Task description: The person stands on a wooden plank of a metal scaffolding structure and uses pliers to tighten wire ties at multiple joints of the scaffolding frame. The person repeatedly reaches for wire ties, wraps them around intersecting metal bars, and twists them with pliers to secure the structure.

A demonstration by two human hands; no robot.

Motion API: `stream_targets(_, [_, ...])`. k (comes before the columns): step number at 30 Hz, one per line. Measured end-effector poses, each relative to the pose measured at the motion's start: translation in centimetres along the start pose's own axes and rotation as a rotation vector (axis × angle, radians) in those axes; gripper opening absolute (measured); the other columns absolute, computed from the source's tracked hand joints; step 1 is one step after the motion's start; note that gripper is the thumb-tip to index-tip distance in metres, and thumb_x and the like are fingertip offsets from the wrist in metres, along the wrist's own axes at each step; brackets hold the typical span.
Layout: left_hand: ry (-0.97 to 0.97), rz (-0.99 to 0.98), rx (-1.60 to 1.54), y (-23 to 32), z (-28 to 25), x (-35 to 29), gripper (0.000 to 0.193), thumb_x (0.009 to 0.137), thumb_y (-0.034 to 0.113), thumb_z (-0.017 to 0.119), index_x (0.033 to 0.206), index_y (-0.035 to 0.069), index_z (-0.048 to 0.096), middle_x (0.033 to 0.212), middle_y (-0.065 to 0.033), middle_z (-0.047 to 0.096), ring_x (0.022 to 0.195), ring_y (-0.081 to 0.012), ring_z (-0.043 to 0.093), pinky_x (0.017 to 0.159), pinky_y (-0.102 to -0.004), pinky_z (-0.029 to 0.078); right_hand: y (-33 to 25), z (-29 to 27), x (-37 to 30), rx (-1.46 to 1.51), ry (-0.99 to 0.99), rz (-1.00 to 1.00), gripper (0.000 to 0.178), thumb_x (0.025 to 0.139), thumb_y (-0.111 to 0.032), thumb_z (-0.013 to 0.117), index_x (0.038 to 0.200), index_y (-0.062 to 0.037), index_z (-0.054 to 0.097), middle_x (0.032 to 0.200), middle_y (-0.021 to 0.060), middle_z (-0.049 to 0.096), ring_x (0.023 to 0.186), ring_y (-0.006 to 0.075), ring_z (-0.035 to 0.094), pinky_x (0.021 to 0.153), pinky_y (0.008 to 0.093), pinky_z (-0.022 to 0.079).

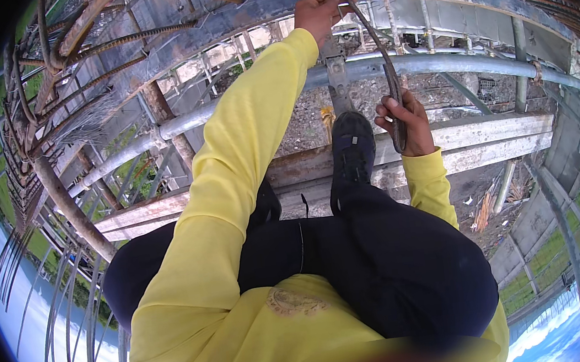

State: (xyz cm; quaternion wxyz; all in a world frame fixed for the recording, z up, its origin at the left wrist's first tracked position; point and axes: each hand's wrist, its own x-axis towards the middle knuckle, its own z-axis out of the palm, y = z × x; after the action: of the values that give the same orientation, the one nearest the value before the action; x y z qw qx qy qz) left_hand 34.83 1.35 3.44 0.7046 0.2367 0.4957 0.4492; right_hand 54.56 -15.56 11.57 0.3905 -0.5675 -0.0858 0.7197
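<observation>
Held the dark strip (375, 37) across the grey pipe (448, 62), pinching its lower part with the right hand (409, 124) on the near side. Curled the left hand (318, 15) by its top, beyond the pipe — exact pinch too small to tell.

strip (390, 73): mtl-look, dull | rebar (131, 41): rusty mtl, rough | pipe (448, 62): galv-look mtl, smooth | sleeve (229, 145): cloth, matt

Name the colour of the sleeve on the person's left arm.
The left sleeve is plain yellow; it shows best in the head view.
</observation>
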Motion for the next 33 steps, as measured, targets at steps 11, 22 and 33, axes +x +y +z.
stream_targets(11, [-0.079,-0.046,-0.084,-0.9,-0.8,0.8,0.024,0.108,0.019,0.047,0.120,0.007,0.064,0.109,-0.0083,0.072,0.104,-0.0196,0.070,0.096,-0.0331,0.055,3.3,4.6,-2.2,0.476,-0.222,0.072,0.019,0.105,-0.011,0.047,0.114,-0.0265,0.040,0.076,-0.0004,0.041,0.054,0.0065,0.037,0.046,0.0227,0.035])
stream_targets(22, [-0.091,0.006,-0.078,-1.7,-1.0,1.3,0.025,0.108,0.015,0.043,0.126,0.004,0.057,0.106,-0.0163,0.072,0.101,-0.0260,0.071,0.098,-0.0368,0.056,6.5,5.0,-0.9,0.371,-0.235,-0.009,0.022,0.104,-0.015,0.051,0.123,-0.0192,0.040,0.072,0.0005,0.042,0.051,0.0086,0.038,0.048,0.0286,0.039])
stream_targets(33, [-0.081,-0.062,-0.123,-0.1,-0.9,-0.3,0.028,0.106,0.022,0.050,0.124,0.000,0.055,0.120,-0.0173,0.066,0.114,-0.0302,0.066,0.104,-0.0391,0.054,-0.7,1.2,-1.6,-0.075,-0.280,-0.092,0.011,0.104,-0.016,0.055,0.105,-0.0082,0.048,0.064,-0.0023,0.040,0.051,0.0057,0.034,0.046,0.0247,0.033])
